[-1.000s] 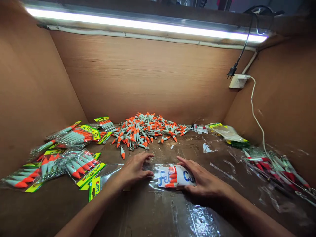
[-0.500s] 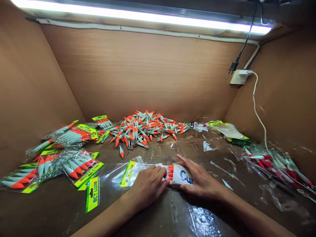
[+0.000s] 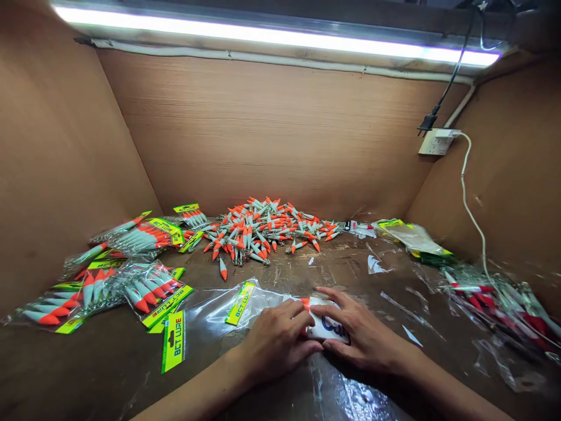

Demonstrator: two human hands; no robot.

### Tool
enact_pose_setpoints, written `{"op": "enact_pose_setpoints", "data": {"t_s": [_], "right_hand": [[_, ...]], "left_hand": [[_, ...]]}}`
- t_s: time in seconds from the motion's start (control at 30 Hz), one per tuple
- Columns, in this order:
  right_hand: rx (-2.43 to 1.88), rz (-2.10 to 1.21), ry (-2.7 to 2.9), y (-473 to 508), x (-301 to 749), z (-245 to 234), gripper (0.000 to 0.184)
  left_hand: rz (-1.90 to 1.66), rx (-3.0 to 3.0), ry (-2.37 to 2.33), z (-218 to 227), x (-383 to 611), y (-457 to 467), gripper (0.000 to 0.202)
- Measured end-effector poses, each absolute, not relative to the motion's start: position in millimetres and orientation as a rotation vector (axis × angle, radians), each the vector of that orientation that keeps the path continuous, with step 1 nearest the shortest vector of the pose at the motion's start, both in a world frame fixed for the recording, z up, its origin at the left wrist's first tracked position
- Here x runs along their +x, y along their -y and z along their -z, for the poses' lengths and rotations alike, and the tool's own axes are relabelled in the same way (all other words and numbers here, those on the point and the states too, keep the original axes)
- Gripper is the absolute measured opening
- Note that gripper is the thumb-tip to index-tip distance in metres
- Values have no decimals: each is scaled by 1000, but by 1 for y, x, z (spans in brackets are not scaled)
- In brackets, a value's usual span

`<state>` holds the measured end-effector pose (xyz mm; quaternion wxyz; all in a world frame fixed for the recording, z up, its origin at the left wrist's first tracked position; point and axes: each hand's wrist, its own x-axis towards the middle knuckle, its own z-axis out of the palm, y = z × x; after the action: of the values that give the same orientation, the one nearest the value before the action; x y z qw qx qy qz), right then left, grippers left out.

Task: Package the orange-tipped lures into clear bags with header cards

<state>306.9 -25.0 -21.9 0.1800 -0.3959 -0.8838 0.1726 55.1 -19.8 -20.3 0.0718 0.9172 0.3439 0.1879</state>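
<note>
In the head view, the white card (image 3: 325, 330) with blue writing lies at lower centre, between the two hands. The right hand (image 3: 366, 330) grasps its right part, fingers spread over the top and thumb at the lower edge. The left hand (image 3: 280, 336) is at the card's left end, fingers curled downward; whether they pinch the card or the clear bag (image 3: 263, 298) cannot be told. An orange tip (image 3: 305, 303) shows at the card's upper left corner. The bag's yellow label (image 3: 240, 302) shows left of the left hand, and a second label (image 3: 173, 341) lies at lower left.

At the centre of the frame is a pile of orange-and-white lures (image 3: 263, 225), with a single lure (image 3: 223, 269) just below it. Filled packs (image 3: 149, 286) cover the left side. At right are flat bags (image 3: 414, 237) and, lower, red-and-white lures (image 3: 495, 298). A lit tube (image 3: 280, 36) spans the top; at upper right a black plug (image 3: 427, 123) hangs by a socket (image 3: 438, 142).
</note>
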Motion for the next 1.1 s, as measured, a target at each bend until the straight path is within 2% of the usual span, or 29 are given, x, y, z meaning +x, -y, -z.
{"op": "enact_pose_setpoints", "data": {"t_s": [0.1,0.17,0.37,0.47,0.53,0.67,0.73,0.87,1.1], "right_hand": [[-1109,-526,2470,24,311,25,53],[-1105,-544,2453,23,314,27,51],[-1100,-586,2438,19,316,30,59],[-1099,-601,2384,15,315,34,54],[-1077,-610,2354,13,314,35,52],[-993,-622,2344,13,309,31,52],[-964,-613,2332,15,306,28,51],[-988,-525,2245,20,304,25,55],[-967,-310,2095,28,309,21,92]], "left_hand": [[-567,2647,-1028,17,34,4,63],[-445,2617,-1036,21,20,-5,79],[-283,2591,-1096,31,14,-3,77],[-319,2601,-1124,26,19,2,78],[-351,2592,-1125,23,22,1,86],[-292,2575,-1008,22,38,-13,118],[-228,2580,-904,24,52,-21,125],[-259,2612,-888,27,85,-28,109],[-427,2746,-895,19,116,-21,83]]}}
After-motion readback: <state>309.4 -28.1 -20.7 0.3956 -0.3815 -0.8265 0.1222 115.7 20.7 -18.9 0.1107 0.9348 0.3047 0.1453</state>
